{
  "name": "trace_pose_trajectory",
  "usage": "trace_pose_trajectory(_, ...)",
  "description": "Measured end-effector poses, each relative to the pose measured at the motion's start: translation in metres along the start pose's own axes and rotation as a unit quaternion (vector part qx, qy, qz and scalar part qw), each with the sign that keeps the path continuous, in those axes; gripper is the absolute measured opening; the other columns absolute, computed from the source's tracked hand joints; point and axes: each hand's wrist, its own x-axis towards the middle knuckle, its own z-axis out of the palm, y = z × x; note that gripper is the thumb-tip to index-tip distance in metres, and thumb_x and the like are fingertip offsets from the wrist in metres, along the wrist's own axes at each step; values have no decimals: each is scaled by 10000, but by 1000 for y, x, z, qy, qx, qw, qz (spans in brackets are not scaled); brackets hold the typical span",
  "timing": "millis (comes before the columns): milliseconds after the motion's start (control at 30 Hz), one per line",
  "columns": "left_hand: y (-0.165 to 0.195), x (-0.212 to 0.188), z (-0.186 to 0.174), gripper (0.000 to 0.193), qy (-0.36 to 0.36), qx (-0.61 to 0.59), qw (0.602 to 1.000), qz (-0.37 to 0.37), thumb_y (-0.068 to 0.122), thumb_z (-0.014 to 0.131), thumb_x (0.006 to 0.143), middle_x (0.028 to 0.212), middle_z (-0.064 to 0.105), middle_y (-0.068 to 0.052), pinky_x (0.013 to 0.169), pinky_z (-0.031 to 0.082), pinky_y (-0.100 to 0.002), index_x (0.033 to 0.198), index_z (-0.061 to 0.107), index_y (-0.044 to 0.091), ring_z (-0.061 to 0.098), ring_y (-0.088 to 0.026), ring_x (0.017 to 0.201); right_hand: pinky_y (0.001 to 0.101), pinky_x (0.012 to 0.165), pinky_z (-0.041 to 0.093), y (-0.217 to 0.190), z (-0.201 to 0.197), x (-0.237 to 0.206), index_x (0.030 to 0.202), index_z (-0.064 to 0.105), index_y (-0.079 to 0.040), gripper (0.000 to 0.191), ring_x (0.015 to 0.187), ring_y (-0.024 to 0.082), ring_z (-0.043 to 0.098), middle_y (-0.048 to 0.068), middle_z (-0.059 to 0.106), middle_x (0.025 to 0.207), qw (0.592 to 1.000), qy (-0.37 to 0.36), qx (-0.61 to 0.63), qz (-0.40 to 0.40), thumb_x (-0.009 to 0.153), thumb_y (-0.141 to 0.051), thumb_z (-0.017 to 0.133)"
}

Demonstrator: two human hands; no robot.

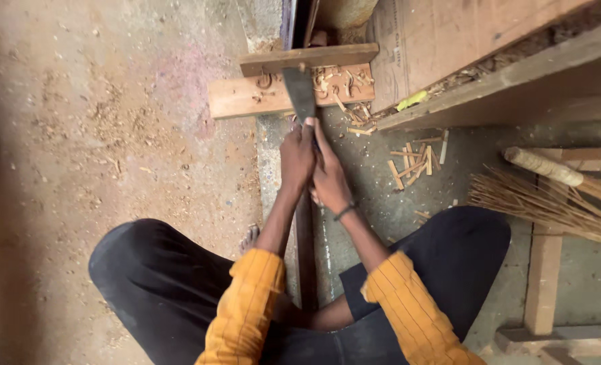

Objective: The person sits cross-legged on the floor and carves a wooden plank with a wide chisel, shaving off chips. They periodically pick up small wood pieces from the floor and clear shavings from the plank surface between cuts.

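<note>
My left hand point(295, 159) and my right hand point(329, 177) are clasped together around the handle of a dark, wide-bladed chopping knife point(300, 91). The blade points away from me and rests over a pale wooden block point(243, 98) on the floor. A darker wooden strip point(307, 59) lies across the block's far edge. Curled shavings and chips point(344, 88) cover the block's right part. A long dark wooden piece point(306, 250) runs between my knees under my hands. My right wrist wears a dark band.
Short cut sticks point(414, 162) lie scattered on the concrete floor to the right. A straw broom point(557, 196) lies at the right, over wooden frame pieces point(544, 277). Big planks point(490, 81) lean at the upper right. Dusty ground with sawdust point(111, 122) spreads left.
</note>
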Motion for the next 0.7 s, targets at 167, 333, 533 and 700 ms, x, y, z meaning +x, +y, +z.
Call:
trace_pose_trajectory(167, 22, 0, -21, 445, -2, 91, 996, -16, 378, 502, 1049, 732, 720, -179, 606, 506, -416, 814, 687, 48, 667, -271, 626, 245, 295, 360, 4, -21, -79, 1639, 206, -330, 637, 363, 77, 403, 17, 501, 636, 978, 26, 190, 78, 1046, -339, 438)
trace_pose_trajectory(333, 34, 49, -23, 147, 127, 172, 950, 226, 129, 701, 909, 869, 681, -191, 715, 515, -430, 899, 668, -14, 639, -314, 774, 254, 315, 367, 15, -37, -124, 1640, 225, -288, 654, 378, 79, 414, 23, 505, 643, 979, 39, 162, 121, 1031, -325, 462)
trace_pose_trajectory(533, 42, 70, -17, 106, 114, 183, 961, 175, 76, 754, 838, 850, 696, -249, 746, 519, -489, 855, 715, -21, 673, -423, 801, 252, 323, 368, 20, -39, -129, 1636, 243, -284, 646, 376, 75, 406, 17, 499, 641, 980, 26, 140, 139, 1029, -303, 466)
trace_pose_trajectory(700, 46, 74, -19, 118, 120, 136, 975, 130, 58, 709, 788, 812, 735, -231, 724, 584, -446, 874, 779, 19, 752, -383, 753, 241, 322, 376, 14, -38, -120, 1641, 229, -279, 654, 392, 54, 403, 1, 497, 657, 989, 8, 99, 113, 1032, -277, 468)
